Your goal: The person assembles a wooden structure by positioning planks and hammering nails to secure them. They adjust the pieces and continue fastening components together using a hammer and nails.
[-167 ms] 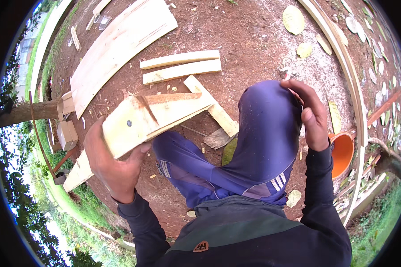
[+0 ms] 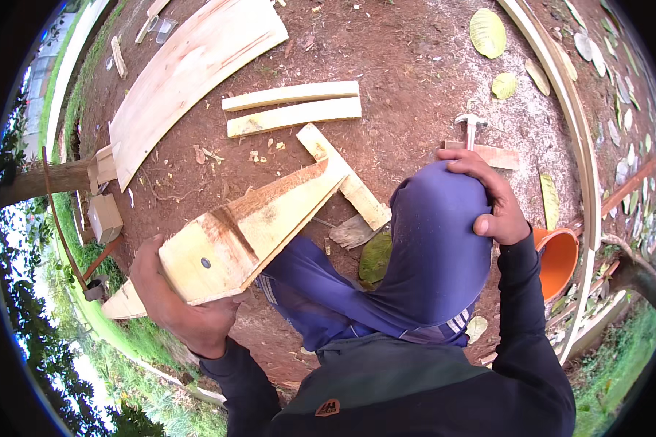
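My left hand (image 2: 186, 306) is wrapped round the near end of a pale wooden board (image 2: 219, 240), which has a dark round spot and a brown strip across it. The board is tilted, its narrow far end over a short wooden batten (image 2: 357, 193). My right hand (image 2: 496, 197) rests on my raised knee, thumb apart from the fingers. Just beyond those fingers lies a claw hammer (image 2: 471, 125), its metal head showing and its handle hidden behind the hand and knee. Under the hammer is a small wooden piece (image 2: 499, 157).
Two wooden strips (image 2: 295, 125) lie ahead on the reddish soil, with a wide plywood sheet (image 2: 189, 80) to their left. An orange bucket (image 2: 559, 262) stands by my right forearm. Long boards (image 2: 572, 109) run along the right. A cardboard box (image 2: 106, 217) is at far left.
My right hand has slid down and back onto the knee, uncovering the hammer head and the wooden piece. The board in my left hand has tilted, showing more of its upper face.
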The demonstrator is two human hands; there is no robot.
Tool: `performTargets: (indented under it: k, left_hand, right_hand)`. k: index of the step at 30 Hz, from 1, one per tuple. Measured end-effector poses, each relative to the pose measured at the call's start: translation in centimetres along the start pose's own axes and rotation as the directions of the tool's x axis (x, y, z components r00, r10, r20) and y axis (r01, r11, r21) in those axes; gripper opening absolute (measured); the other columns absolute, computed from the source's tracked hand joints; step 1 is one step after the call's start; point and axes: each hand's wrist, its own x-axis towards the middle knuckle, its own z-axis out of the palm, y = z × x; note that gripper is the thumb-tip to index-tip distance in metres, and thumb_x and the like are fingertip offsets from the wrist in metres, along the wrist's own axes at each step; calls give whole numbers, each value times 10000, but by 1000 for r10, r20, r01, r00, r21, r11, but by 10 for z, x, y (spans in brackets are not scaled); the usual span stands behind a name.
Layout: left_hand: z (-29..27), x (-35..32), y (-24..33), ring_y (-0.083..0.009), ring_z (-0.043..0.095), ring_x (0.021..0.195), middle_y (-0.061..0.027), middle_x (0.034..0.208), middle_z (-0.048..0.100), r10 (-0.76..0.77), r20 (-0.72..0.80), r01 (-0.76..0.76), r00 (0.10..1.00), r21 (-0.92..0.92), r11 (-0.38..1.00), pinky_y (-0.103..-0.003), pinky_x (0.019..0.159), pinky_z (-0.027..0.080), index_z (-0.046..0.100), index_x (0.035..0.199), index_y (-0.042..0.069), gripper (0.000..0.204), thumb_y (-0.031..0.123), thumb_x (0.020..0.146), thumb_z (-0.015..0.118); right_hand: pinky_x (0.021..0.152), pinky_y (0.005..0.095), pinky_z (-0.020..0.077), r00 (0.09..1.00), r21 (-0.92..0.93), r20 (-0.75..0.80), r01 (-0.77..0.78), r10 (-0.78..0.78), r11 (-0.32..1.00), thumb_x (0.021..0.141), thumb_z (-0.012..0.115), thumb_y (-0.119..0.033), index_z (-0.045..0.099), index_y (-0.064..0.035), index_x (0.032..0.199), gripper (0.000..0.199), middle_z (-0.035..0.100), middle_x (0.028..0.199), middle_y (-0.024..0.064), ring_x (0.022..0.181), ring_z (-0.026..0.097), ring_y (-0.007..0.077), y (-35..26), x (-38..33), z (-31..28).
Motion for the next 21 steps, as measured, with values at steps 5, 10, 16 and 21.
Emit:
performTargets:
  k: [5,10,16,21]
  left_hand:
    - [-3,-39,10,-354,595,1138,-194,1225,592,-196,-72,197,978,5,980,-497,1030,459,554,1302,-46,1032,784,716,741]
    - [6,-84,10,-322,597,1129,-181,1240,583,-283,-290,336,914,151,930,-503,1074,421,519,1337,-11,768,665,973,536]
    - [9,-85,-11,-295,613,1085,-168,1193,606,-287,-226,329,931,174,928,-471,1031,441,547,1307,-17,752,660,980,532]
    - [2,-87,-21,-272,626,1049,-157,1154,626,-285,-176,317,942,193,929,-445,995,457,570,1282,-23,742,656,986,529]
  right_hand:
    - [1024,421,500,872,-120,18,-483,488,867,943,694,-386,622,-16,1332,542,674,1237,210,1185,648,357,110,17,2]
    - [1086,461,466,967,-484,126,-134,221,865,864,786,-311,474,-30,1463,731,546,1427,218,1300,555,399,202,52,83]
    - [1134,469,431,946,-362,269,273,-181,891,754,857,-220,432,-48,1498,873,518,1476,192,1369,503,376,242,113,146]
    - [1121,469,440,917,-301,321,335,-236,893,726,864,-212,474,-35,1437,830,563,1418,173,1335,534,361,261,122,158]
